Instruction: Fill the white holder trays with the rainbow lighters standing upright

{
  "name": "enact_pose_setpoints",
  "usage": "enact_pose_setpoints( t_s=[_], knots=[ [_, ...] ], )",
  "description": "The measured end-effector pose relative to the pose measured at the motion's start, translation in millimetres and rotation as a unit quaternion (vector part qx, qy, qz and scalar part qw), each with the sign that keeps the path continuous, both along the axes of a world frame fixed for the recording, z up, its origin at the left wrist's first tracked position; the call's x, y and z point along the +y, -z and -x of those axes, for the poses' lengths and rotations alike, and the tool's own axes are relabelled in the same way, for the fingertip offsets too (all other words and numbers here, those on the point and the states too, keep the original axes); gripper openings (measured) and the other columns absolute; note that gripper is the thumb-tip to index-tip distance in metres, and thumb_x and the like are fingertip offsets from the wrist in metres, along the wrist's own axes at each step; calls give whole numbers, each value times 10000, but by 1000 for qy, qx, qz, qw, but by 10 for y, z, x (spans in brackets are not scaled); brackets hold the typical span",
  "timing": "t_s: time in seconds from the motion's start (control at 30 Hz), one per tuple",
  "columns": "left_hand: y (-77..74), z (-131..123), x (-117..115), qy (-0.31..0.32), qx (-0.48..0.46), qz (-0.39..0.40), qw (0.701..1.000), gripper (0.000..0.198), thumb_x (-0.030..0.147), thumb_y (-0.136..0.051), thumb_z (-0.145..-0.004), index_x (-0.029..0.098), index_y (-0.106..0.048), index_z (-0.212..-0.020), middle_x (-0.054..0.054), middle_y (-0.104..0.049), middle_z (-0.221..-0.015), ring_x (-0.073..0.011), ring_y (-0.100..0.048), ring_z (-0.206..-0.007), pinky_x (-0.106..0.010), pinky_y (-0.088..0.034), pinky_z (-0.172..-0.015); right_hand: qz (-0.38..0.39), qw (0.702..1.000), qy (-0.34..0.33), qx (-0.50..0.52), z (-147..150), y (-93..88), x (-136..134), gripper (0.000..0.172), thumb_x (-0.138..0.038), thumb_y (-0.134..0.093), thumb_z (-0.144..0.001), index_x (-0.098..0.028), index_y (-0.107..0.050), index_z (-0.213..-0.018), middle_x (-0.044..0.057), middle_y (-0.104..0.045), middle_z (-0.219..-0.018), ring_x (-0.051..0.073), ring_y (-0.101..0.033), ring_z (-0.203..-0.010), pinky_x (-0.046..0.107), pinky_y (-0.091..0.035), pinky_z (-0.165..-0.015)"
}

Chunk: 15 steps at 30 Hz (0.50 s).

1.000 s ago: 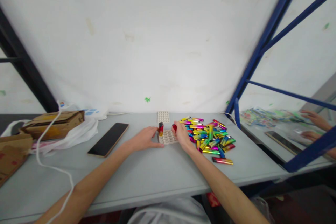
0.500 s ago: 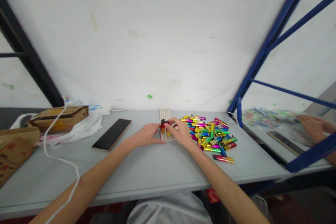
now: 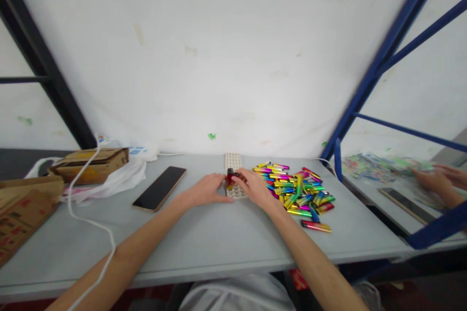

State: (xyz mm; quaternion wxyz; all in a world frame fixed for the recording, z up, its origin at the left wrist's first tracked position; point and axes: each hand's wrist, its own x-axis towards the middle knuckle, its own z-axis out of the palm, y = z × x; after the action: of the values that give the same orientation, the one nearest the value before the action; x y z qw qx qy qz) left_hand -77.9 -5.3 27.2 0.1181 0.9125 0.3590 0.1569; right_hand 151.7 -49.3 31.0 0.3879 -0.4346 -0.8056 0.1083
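Note:
A small white holed tray (image 3: 236,193) lies mid-table with colourful lighters (image 3: 229,178) standing in it. My left hand (image 3: 206,191) rests against the tray's left side, fingers curled on its edge. My right hand (image 3: 253,187) is over the tray's right part, fingertips pinched on a lighter standing beside the others. A heap of shiny multicoloured lighters (image 3: 294,187) lies just right of my right hand. A second white tray (image 3: 233,160) sits behind, near the wall.
A black phone (image 3: 159,194) lies left of my hands. Cardboard boxes (image 3: 89,164), a white plastic bag (image 3: 115,180) and a white cable (image 3: 91,223) fill the left side. A blue frame (image 3: 368,82) divides off the right bench, where another person's hands (image 3: 434,180) work.
My right hand moved left from the heap with a lighter and set it into the tray beside the first one. The left hand stayed at the tray.

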Motion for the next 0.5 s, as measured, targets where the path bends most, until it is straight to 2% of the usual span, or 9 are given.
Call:
enact_pose_setpoints(
  t_s=[0.33,0.5],
  knots=[
    [-15,0,-6,-8,8,2,1000,703,853,-688,-804,203,-677,-1071,-77,-724,-943,-295,-680,-856,-366,-499,-779,-6,1000,-14,-24,-70,-89,-13,154,-301,-660,-1081,-187,-749,-1134,96,-797,-1070,223,-729,-985,322,-523,-895],
    [-21,4,-5,-12,1,9,1000,703,842,-704,-795,204,-697,-1090,-81,-734,-951,-303,-690,-863,-360,-495,-761,18,999,-36,-8,-101,-132,-23,148,-292,-687,-1062,-195,-765,-1142,73,-810,-1036,202,-734,-924,303,-535,-871]
  ],
)
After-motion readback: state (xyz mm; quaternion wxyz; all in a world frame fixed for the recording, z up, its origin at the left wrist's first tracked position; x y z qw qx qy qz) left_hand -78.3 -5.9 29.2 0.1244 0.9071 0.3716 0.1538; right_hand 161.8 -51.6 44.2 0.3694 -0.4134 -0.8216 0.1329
